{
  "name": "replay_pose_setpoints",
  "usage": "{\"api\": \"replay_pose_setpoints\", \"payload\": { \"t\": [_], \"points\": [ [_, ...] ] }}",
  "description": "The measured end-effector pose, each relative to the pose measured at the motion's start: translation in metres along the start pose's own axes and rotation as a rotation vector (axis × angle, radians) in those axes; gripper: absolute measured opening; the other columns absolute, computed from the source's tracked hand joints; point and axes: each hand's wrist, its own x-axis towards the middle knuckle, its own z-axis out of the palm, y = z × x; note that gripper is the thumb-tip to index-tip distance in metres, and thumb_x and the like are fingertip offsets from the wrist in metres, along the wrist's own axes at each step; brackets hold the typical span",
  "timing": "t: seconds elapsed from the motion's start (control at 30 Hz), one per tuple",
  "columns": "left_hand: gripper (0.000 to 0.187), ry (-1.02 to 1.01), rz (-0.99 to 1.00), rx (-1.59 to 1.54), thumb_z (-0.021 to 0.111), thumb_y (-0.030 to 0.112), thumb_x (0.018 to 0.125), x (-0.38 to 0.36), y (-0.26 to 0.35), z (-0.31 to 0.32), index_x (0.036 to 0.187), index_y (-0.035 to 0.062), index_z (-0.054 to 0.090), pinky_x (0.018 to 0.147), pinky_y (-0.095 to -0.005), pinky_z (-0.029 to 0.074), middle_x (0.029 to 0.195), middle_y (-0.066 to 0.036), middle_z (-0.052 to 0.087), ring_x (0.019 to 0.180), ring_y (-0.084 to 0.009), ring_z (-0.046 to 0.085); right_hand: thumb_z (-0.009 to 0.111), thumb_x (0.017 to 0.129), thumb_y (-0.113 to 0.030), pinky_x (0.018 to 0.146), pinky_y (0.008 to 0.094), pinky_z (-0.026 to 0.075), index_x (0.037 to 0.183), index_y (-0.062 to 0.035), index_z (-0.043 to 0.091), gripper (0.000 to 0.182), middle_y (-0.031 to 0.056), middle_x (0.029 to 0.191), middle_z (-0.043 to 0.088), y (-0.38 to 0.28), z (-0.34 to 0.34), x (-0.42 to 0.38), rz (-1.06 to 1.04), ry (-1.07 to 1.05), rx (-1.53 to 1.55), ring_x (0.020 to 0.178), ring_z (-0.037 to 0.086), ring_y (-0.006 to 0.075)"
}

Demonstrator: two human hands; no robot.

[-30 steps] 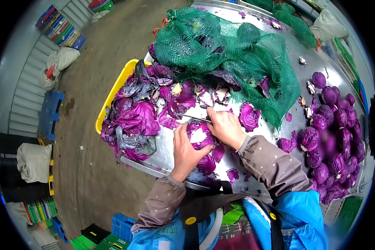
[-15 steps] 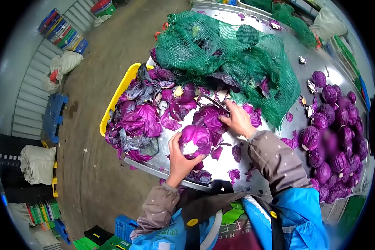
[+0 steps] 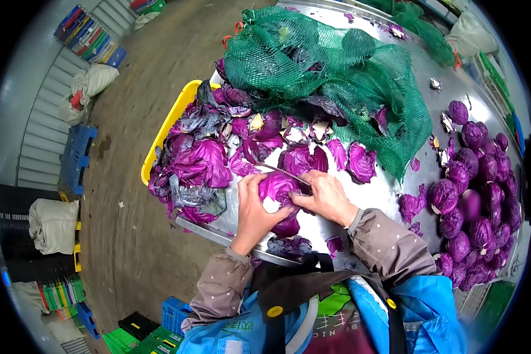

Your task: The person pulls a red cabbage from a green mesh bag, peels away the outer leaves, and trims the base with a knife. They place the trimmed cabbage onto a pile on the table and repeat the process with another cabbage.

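Observation:
A purple cabbage (image 3: 274, 187) with a pale cut patch rests in my left hand (image 3: 253, 211), whose fingers and thumb wrap its left and near sides. My right hand (image 3: 325, 197) grips a knife (image 3: 282, 171); its thin dark blade lies across the far side of the cabbage. The right thumb touches the cabbage. The knife's handle is hidden in the fist. Loose purple leaves (image 3: 301, 160) lie on the metal table (image 3: 351, 197) just beyond my hands, and more leaves sit beneath the cabbage.
To the left, a yellow crate (image 3: 170, 127) overflows with trimmed leaves (image 3: 200, 162). A green mesh sack (image 3: 330, 65) lies across the table's far side. Several whole cabbages (image 3: 481, 177) are piled on the right. Crates and pallets (image 3: 76, 162) stand along the wall.
My right hand, with the knife, has come nearer and left, from over the loose leaves onto the cabbage. The left hand still holds the cabbage. The view has shifted slightly.

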Motion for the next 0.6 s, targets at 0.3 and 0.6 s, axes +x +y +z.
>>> {"api": "replay_pose_setpoints", "payload": {
  "t": [0.3,0.6],
  "points": [
    [0.081,-0.112,-0.164,-0.012,0.085,0.031,0.057,-0.01,-0.001,-0.01,0.126,0.0132,0.047,0.094,-0.0424,0.039,0.12,-0.016,0.032,0.109,-0.0332,0.042,0.063,0.075,-0.017,0.061,0.0394,0.05,0.096,0.0013,0.065,0.028,0.0189,0.069,0.064,0.058,0.013,0.012,0.255,0.087,0.133,0.062,0.064,0.0302],
    [0.078,0.055,-0.162,0.023,0.083,0.029,0.062,-0.015,-0.015,-0.001,0.122,0.0019,0.042,0.099,-0.0427,0.035,0.127,-0.02,0.036,0.118,-0.0345,0.04,0.066,0.084,-0.04,0.072,0.0401,0.05,0.112,0.0054,0.056,0.054,0.0245,0.084,0.064,0.03,0.047,0.003,0.139,-0.061,0.468,0.081,0.066,0.0321]
  ]
}}
